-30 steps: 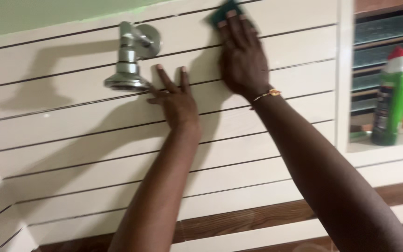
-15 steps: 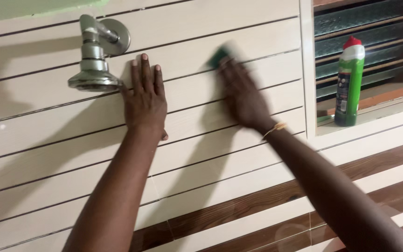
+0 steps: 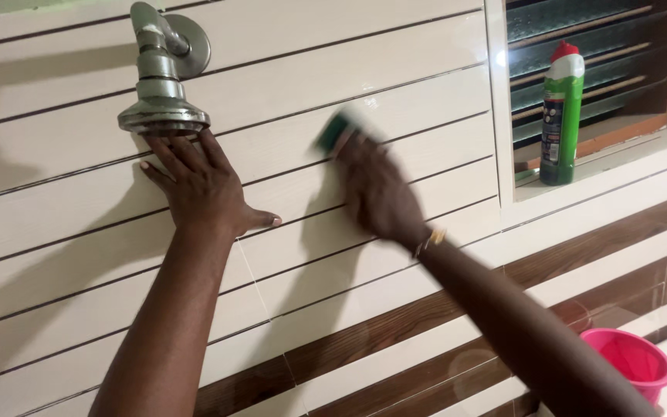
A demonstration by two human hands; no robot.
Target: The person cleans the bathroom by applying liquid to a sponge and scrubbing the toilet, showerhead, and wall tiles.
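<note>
Right hand (image 3: 376, 193) presses a green scrub pad (image 3: 335, 131) flat against the cream wall tiles (image 3: 395, 69), right of centre; hand and pad are motion-blurred. Fingers lie extended over the pad, holding it under the fingertips rather than in a closed fist; only its upper left corner shows.

Left hand (image 3: 198, 185) is spread open, palm on the tiles, fingertips just under the chrome shower head (image 3: 162, 116). It holds nothing.

Handling, judged: the pad looks light, soft and compressible, probably slippery if wet. Best held from behind with flat fingers, thumb at one edge. Not fragile.

Count: one pad, one shower head, one green bottle with red cap (image 3: 559, 116) upright on the window ledge (image 3: 619, 166) far right, one pink jug (image 3: 642, 363) near the lower right corner, one thin bracelet (image 3: 430, 238) on the right wrist.
</note>
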